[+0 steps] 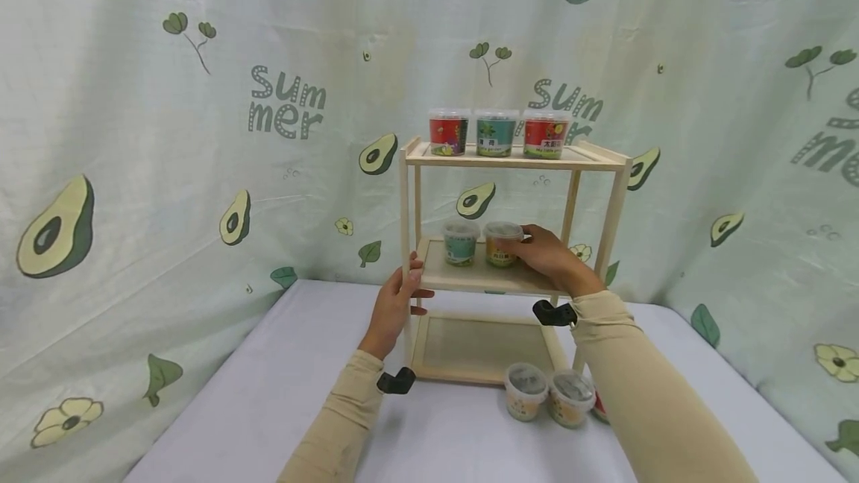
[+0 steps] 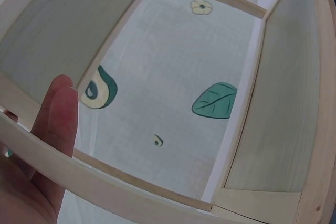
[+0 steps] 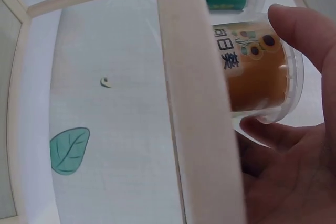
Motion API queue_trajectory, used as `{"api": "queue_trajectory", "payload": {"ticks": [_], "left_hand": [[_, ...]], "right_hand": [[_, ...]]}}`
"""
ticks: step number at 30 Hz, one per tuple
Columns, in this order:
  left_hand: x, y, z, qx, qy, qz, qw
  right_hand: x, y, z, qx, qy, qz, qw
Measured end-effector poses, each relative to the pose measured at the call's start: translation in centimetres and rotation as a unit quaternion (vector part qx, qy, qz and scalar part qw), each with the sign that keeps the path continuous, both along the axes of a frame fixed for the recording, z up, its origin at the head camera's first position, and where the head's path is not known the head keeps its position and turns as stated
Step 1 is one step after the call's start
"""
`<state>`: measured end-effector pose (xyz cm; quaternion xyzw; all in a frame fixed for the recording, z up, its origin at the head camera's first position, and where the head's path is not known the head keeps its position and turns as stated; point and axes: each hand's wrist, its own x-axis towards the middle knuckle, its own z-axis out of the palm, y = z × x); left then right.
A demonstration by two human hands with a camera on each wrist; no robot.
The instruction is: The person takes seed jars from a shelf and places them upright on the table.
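Note:
A three-tier wooden shelf rack point(image 1: 523, 162) stands on the table. On its middle tier my right hand point(image 1: 549, 253) holds an orange-labelled plastic cup point(image 3: 257, 72) by its side, thumb on one side and fingers on the other. The cup has a clear lid and a sunflower picture. Just left of it stands a teal-labelled cup point(image 1: 460, 244). My left hand point(image 1: 394, 305) grips the rack's left front post, with fingers reaching past both sides of it; in the left wrist view, fingers point(image 2: 63, 114) show behind the post.
Three lidded cups stand along the top tier: a red one point(image 1: 448, 133), a teal one point(image 1: 496, 133) and another red one point(image 1: 545, 134). Two pale-labelled cups point(image 1: 526, 391) point(image 1: 570, 398) sit before the bottom tier, and a red cup point(image 1: 599, 410) is partly hidden by my right sleeve.

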<state>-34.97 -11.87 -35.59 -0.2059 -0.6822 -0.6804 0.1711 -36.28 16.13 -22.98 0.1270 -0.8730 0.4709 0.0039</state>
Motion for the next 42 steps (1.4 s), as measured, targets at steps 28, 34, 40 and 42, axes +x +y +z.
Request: {"api": "queue_trajectory", "payload": {"ticks": [28, 34, 40, 42], "left_hand": [[0.1, -0.3, -0.6, -0.016, 0.005, -0.004, 0.9998], [-0.1, -0.1, -0.5, -0.013, 0.007, -0.005, 0.9999], [-0.2, -0.1, -0.2, -0.009, 0.005, -0.002, 0.9999], [-0.2, 0.0, -0.1, -0.008, 0.004, 0.001, 1.0000]], "right_hand": [[1.2, 0.9, -1.8, -0.177, 0.046, -0.023, 0.9828], [1.2, 1.2, -1.8, -0.165, 0.071, -0.038, 0.9830], [1.2, 1.1, -1.7, -0.169, 0.080, -0.039, 0.9815], [1.2, 1.1, -1.6, -0.166, 0.081, -0.038, 0.9821]]}}
